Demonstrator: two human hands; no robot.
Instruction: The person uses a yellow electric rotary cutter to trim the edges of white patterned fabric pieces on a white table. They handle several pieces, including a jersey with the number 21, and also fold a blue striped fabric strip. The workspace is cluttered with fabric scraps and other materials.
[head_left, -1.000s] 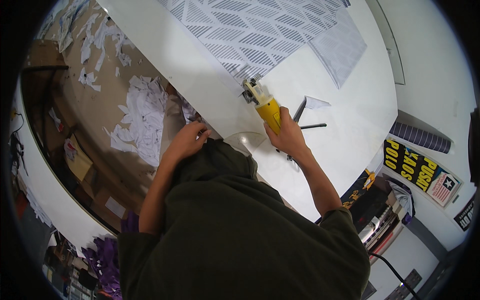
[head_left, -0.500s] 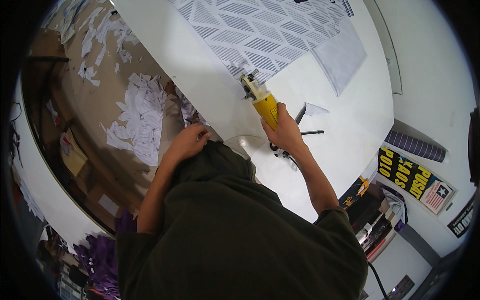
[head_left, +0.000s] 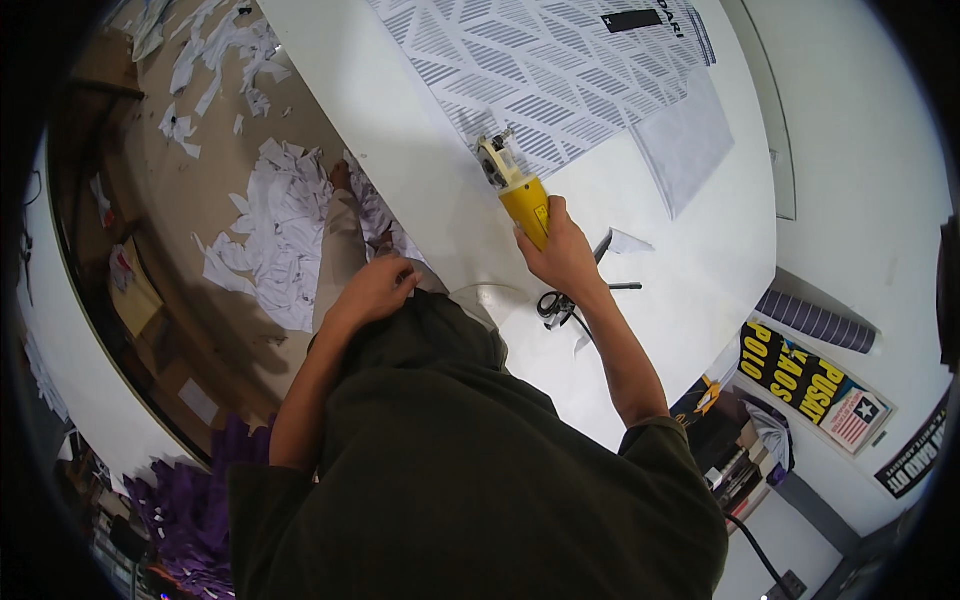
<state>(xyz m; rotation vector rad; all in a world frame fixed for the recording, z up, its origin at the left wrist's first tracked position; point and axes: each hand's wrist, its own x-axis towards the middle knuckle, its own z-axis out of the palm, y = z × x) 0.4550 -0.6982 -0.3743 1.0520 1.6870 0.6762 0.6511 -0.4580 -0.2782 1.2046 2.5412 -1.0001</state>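
My right hand is wrapped round the yellow body of an electric rotary fabric cutter. The cutter's pale head and metal guard are at the near left edge of a white cloth with grey striped diamond shapes, on the white table. Close to my waist, my left hand has its fingers curled in at the front of my dark shirt. Nothing shows in those fingers. Beside my right wrist lie black-handled scissors, partly behind the forearm.
A plain pale sheet adjoins the patterned cloth, which carries a black label. Near the scissors is a small white scrap. White cloth offcuts litter the floor at left, and purple cloth is heaped lower left.
The view has shifted, showing more of the patterned cloth's far end. The cutter has moved slightly left and away relative to the cloth, still in my right hand. My left hand stays at my waist.
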